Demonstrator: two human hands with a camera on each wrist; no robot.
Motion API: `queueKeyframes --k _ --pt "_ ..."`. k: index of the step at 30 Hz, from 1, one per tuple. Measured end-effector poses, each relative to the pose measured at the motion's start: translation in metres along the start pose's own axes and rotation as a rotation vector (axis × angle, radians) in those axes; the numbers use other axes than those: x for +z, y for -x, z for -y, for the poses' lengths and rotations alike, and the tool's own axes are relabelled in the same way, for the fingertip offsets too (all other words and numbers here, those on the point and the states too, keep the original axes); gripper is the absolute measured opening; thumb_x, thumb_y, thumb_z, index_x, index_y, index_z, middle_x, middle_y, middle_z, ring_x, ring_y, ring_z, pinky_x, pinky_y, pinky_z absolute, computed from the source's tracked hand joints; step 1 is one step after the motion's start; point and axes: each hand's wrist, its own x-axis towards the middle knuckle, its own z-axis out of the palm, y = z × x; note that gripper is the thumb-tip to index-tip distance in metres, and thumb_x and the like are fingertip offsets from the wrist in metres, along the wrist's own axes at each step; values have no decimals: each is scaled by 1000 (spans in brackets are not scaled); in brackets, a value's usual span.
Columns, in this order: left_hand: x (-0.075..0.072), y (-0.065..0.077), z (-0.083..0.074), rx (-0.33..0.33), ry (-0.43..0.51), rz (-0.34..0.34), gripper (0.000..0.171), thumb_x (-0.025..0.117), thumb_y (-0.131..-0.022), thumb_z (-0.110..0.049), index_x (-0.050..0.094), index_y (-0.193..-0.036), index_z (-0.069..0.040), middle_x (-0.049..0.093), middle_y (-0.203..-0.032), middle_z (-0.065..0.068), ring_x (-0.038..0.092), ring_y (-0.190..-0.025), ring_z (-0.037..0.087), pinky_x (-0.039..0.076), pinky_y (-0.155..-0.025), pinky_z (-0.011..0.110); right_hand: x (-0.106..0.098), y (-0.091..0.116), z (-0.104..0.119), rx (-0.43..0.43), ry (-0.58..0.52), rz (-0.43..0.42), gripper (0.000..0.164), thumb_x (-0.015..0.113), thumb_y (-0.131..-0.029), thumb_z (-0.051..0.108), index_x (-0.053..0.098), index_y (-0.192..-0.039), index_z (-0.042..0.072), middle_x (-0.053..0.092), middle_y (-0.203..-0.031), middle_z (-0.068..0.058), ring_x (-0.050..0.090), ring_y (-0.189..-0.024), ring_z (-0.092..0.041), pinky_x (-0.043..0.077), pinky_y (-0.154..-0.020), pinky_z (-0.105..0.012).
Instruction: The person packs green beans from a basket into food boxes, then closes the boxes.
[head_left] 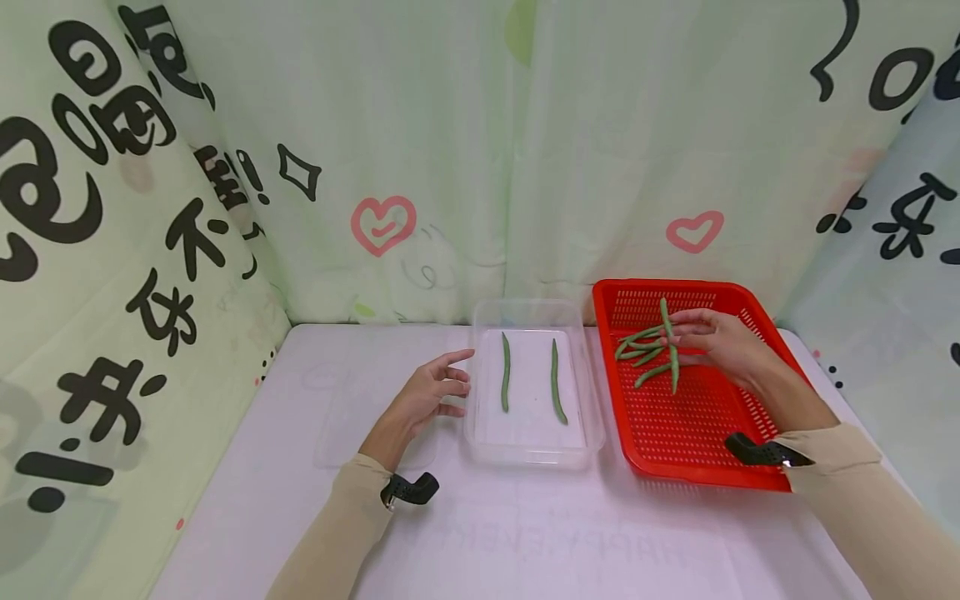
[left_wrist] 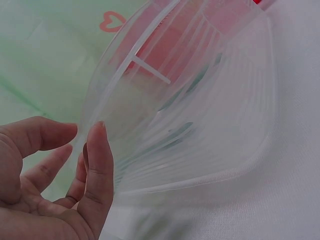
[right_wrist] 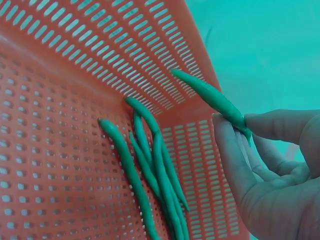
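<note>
My right hand [head_left: 716, 343] pinches a green bean [head_left: 669, 346] between thumb and fingers over the red basket [head_left: 637, 442]. Several more green beans [right_wrist: 165, 175] lie bunched together in that basket, below the held one. Left of it stands a clear plastic box [head_left: 532, 457], with two green beans, one on its left [head_left: 506, 375] and one on its right [head_left: 556, 383], lying apart and roughly parallel. At the box's left side is my left hand [head_left: 435, 390], its fingers loosely bent and its fingertips right at the rim [left_wrist: 107, 95].
A flat, clear lid-like sheet [head_left: 352, 433] lies on the white table [head_left: 510, 533], left of the box and partly behind the left forearm. Printed curtains [head_left: 450, 167] hang behind the table and at both sides. Black straps with cameras sit on both wrists.
</note>
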Motion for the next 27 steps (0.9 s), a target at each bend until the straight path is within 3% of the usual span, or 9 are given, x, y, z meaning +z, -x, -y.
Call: queueKeyframes --k 8,13,22,27 --pt "0 0 -1 -5 0 2 57 65 -95 -1 56 -146 -25 56 -109 7 61 -89 18 60 -68 32 4 3 5 -21 -56 14 49 53 -106 15 35 -149 2 71 -105 18 71 -96 -4 60 -85 -32" --pt "0 0 0 -3 6 6 57 64 -94 0 56 -146 -24 56 -109 7 61 -89 18 60 -67 32 9 8 9 -48 -47 6 47 57 -104 19 43 -148 8 70 -111 16 70 -100 -8 60 -85 -31" --pt "0 -1 1 -5 13 13 60 64 -94 0 54 -148 -22 56 -108 6 61 -88 17 60 -66 31 18 10 18 -57 48 5 61 64 -100 27 41 -151 4 60 -130 -9 70 -100 -9 60 -85 -28" --pt "0 -1 1 0 9 10 59 64 -95 0 54 -148 -23 55 -108 6 61 -89 17 60 -67 31 21 8 21 -79 52 14 57 66 -100 24 44 -148 4 68 -118 4 71 -98 -9 60 -84 -27"
